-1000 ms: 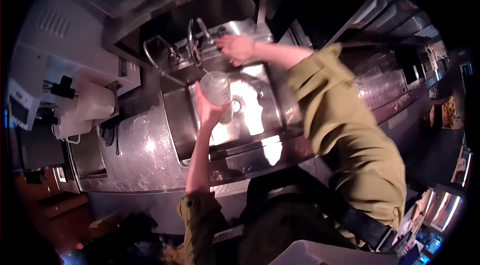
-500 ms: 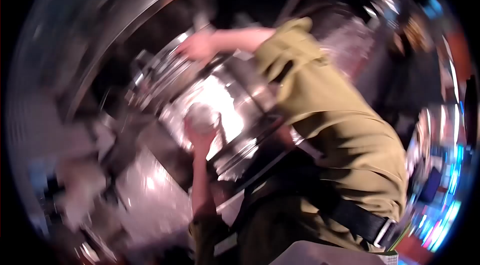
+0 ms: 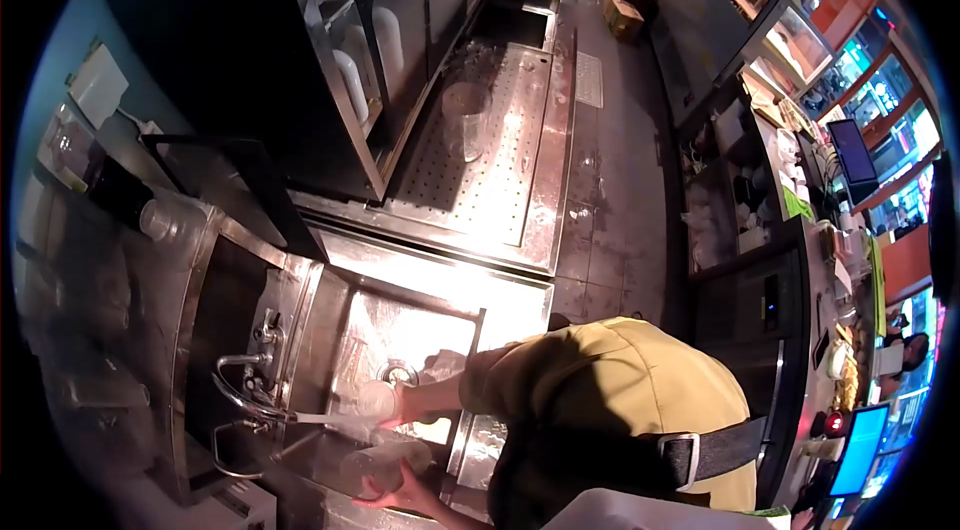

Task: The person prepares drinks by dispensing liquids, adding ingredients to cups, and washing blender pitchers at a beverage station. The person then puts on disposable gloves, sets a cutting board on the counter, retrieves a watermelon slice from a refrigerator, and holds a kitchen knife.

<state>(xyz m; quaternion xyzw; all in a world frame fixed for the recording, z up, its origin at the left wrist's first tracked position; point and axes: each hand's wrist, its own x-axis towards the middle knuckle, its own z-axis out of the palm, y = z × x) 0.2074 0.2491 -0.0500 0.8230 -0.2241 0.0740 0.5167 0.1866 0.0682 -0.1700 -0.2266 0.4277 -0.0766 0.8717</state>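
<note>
Head view: over the sink (image 3: pixel 425 322), beside the tap (image 3: pixel 250 408).
Left hand (image 3: pixel 408 495) has fingers around a clear container (image 3: pixel 370 470); right hand (image 3: pixel 405 405) seems to grip a clear cup (image 3: pixel 374 397). Running water (image 3: pixel 330 420) calls for firm holds.

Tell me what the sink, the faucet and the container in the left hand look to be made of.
Sink: metal, likely stainless steel; grey, with strong glare.
Faucet: polished, probably chromed metal; bright highlights along its curved spout.
Container in the left hand: smooth, see-through plastic or glass; its transparency leaves which open.
</note>
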